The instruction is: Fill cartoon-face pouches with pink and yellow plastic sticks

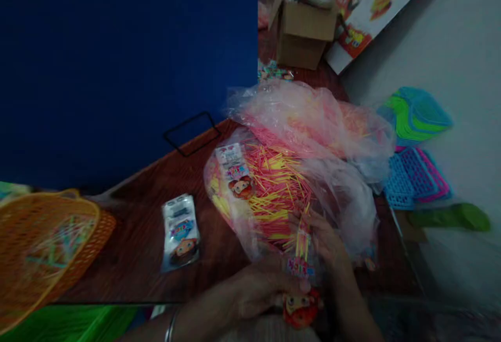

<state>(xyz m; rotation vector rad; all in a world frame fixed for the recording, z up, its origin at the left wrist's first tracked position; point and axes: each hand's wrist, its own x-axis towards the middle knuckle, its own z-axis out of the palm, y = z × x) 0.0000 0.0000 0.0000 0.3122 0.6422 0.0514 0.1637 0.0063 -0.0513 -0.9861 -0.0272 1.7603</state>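
Printed packet [300, 269], lower centre of frame. Lies between both hands, at the near edge of the table [133, 258]. Long axis: roughly up and down in the frame; red-haired cartoon head [299, 310] at the lower end, bright lettering in the middle, yellow sticks [302, 243] showing above it.

Governing relation, as judged: axis of packet and axis of yellow sticks nearly in line, upper end directed toward the stick heap [279, 188] (pink and yellow, centre of frame, in a clear bag [352, 196]). Cannot tell, because of blur, whether inside the film or merely in front of it.

Nearest to the lower half: left hand [266, 284]. Nearest to the upper ends and to the stick heap: right hand [323, 235].

Left-hand pose: forearm entering from lower left at a shallow rise, fingers directed right. Grip: pinching the packet from its left side, between lettering and head.

Right-hand pose: forearm rising steeply from lower right, fingers directed to upper left, bent about the upper ends of the yellow sticks. Grip: cannot tell whether pressed together or merely resting there.

Adjacent: second packet [235, 172] on the left part of the bag; third packet [181, 232] flat, left of centre.
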